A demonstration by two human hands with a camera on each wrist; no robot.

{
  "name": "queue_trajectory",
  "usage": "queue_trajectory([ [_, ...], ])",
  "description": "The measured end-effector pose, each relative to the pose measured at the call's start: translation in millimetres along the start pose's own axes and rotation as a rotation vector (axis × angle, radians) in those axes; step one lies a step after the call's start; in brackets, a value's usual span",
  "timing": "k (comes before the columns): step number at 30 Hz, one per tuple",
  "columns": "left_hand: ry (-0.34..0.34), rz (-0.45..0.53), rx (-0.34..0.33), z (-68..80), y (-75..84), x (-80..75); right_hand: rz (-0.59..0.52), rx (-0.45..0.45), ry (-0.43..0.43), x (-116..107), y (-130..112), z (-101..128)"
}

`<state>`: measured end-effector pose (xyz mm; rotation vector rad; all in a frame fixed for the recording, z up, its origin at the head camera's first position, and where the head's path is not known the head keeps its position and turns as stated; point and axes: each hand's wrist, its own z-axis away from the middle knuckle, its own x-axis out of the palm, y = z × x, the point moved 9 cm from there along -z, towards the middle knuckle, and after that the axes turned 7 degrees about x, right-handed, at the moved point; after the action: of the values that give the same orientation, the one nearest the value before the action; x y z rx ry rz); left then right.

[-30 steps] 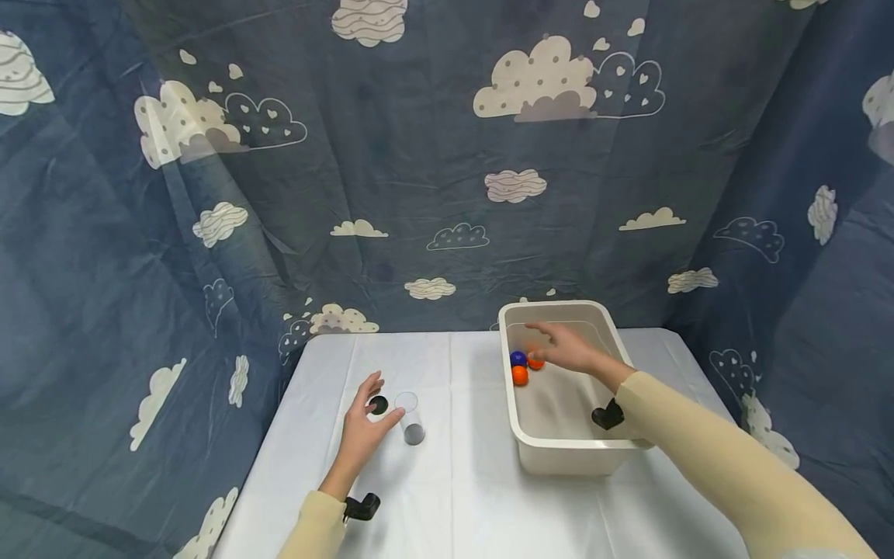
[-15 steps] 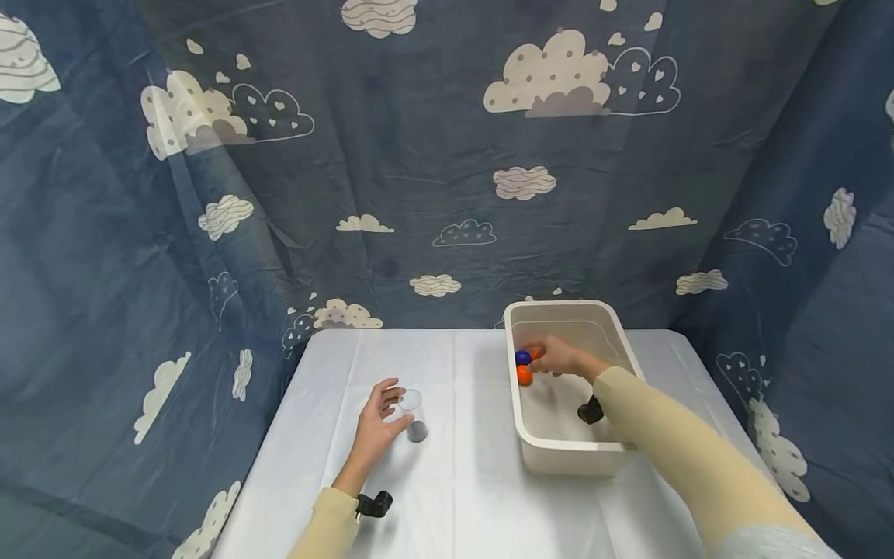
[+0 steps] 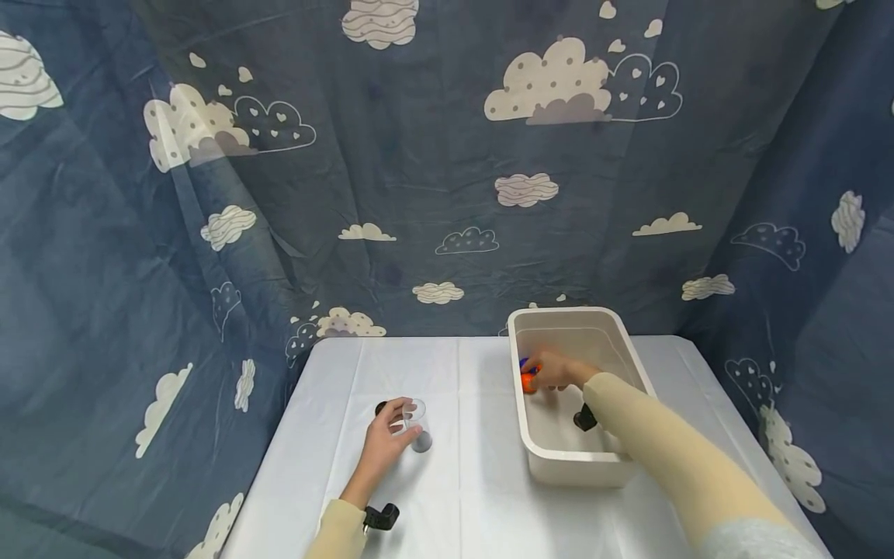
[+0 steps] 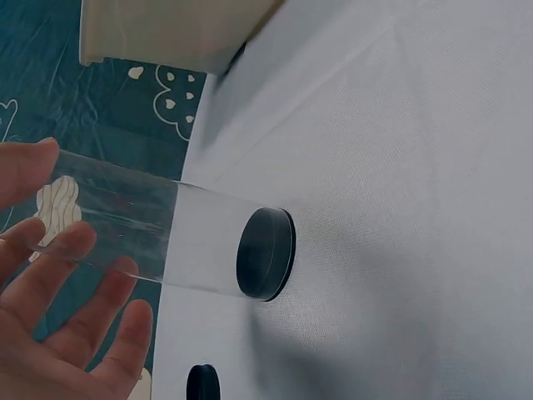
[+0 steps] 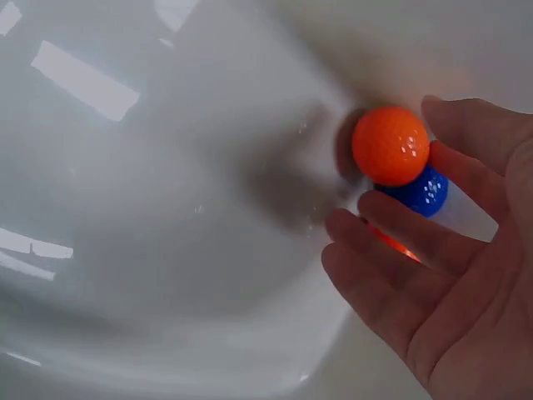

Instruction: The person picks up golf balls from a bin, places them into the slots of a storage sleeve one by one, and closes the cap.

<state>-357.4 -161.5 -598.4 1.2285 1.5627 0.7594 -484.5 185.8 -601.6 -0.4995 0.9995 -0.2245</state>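
Observation:
My left hand (image 3: 382, 446) is at the upper part of a clear tube (image 4: 208, 229), thumb on one side and fingertips on the other. The tube stands upright on the table, with a black base (image 4: 266, 254). Beside it lies a small black cap (image 4: 203, 383). My right hand (image 3: 556, 368) reaches inside the beige bin (image 3: 524, 419), its thumb and loosely bent fingers spread about an orange golf ball (image 5: 391, 146). A blue golf ball (image 5: 425, 196) sits against that one. Another orange ball (image 5: 393, 242) is mostly hidden behind my fingers.
White cloth covers the table (image 3: 482, 512). The bin's tall walls surround my right hand, and the balls lie by its left wall. A dark curtain (image 3: 391, 155) with clouds hangs behind and at both sides.
My left hand has moved right, from beside the tube onto its upper part. My right hand has lowered into the bin and come down over the balls.

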Motion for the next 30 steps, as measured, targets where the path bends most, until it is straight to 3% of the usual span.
queue_trajectory([
  [9, -0.082, -0.080, -0.015, 4.1, -4.7, 10.3, 0.058, 0.037, -0.016, 14, -4, -3],
  [15, -0.110, -0.106, -0.031, 7.4, -11.4, 13.5, -0.001, 0.112, -0.085, 29, 2, -1],
  [24, -0.140, -0.059, -0.040, 11.5, -11.4, 16.2, 0.000, 0.128, -0.107, 33, 3, 5],
  [30, -0.131, -0.054, -0.054, 14.9, -9.9, 16.5, 0.025, 0.064, -0.100, 30, -2, 12],
])
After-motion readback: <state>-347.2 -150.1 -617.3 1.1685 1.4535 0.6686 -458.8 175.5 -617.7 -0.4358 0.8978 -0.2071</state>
